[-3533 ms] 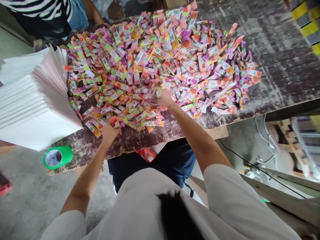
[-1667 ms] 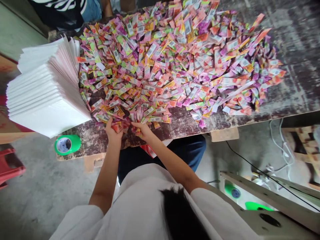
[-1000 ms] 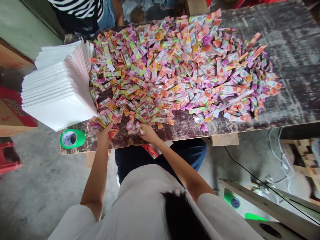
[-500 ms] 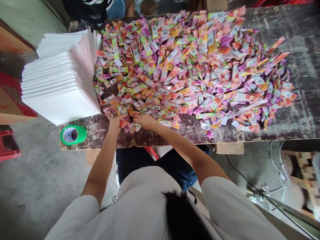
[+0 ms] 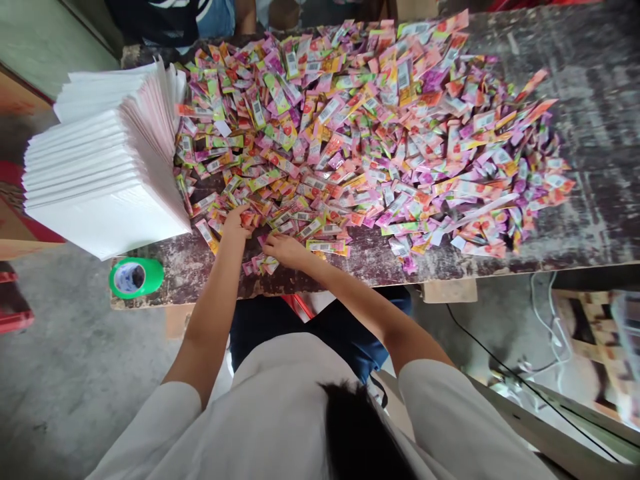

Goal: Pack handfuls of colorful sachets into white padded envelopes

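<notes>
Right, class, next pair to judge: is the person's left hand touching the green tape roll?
Apart. The head view shows a bare strip of the worn table between the left hand and the green tape roll.

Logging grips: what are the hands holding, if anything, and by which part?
Cannot be told: left hand and right hand are at the packets; any grip is unclear.

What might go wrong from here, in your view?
The loose packets below the hands lie close to the table's near edge, so a sweep might push some off. The green tape roll sits at the near left corner and could be knocked down. The tall white stack has uneven, fanned layers, so a bump might make it slide.
</notes>
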The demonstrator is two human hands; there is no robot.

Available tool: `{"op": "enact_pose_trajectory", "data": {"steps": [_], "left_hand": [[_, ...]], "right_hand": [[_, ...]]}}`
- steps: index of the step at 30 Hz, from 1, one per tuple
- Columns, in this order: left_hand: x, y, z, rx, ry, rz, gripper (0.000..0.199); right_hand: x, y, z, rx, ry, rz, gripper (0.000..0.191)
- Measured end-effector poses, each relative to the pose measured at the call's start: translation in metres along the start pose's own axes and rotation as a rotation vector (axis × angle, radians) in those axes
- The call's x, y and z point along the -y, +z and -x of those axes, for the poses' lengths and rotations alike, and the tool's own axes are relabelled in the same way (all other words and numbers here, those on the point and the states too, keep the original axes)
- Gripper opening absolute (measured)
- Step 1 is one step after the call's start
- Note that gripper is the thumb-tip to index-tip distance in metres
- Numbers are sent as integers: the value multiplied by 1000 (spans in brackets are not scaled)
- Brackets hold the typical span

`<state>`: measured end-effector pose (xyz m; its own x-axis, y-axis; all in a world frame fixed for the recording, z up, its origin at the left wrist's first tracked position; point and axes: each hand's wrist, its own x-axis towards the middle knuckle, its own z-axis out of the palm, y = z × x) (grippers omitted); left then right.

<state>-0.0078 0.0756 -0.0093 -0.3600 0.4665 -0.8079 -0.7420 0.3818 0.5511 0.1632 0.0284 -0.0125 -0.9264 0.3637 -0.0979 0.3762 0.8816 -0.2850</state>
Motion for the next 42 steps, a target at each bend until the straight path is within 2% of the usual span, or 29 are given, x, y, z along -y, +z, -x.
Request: {"op": "enact_pose_trajectory", "data": {"steps": [5,8,10,12,14,16,18,20,23,26,29,33,36,39,42], "left_hand": [[-6,23,4,-61,-12,54,24],[-5,27,8,-24,33,-6,24],[-3,20,14,39,57,-72,25],[2,4,23,104,63,-137,25],[10,-16,34,174,39,-208,27],[19,-35,45,240,14,-273,28],[25,-50,54,264,24,-293,24],[26,-56,60,254,82,-258,18],[19,-53,66,321,161,-292,18],[12,-45,70,389,233,-524,32],[21,-43,66,286,422,-748,40],[53,-50,53,176,697,-864,41],[65,-53,46,107,775,-916,37],[48,-57,49,10,778,-864,36],[21,-65,61,-86,856,-809,35]], "right_hand": [[13,-16,17,-46,24,-68,25],[13,-20,42,-175,153,-255,19],[8,-19,60,-398,328,-516,18],[1,-17,75,-719,547,-847,22],[-3,-15,83,-1004,706,-1170,32],[-3,-15,84,-1144,770,-1439,41],[0,-16,80,-1158,774,-1619,43],[4,-16,76,-1155,770,-1689,42],[8,-11,74,-1176,779,-1690,45],[8,-2,80,-1185,814,-1687,43],[4,6,92,-1185,869,-1676,39],[2,10,103,-1210,953,-1718,39],[3,10,103,-1150,1036,-1808,37],[6,10,104,-1073,1060,-1877,36],[9,10,103,-1031,1035,-1931,37]]}}
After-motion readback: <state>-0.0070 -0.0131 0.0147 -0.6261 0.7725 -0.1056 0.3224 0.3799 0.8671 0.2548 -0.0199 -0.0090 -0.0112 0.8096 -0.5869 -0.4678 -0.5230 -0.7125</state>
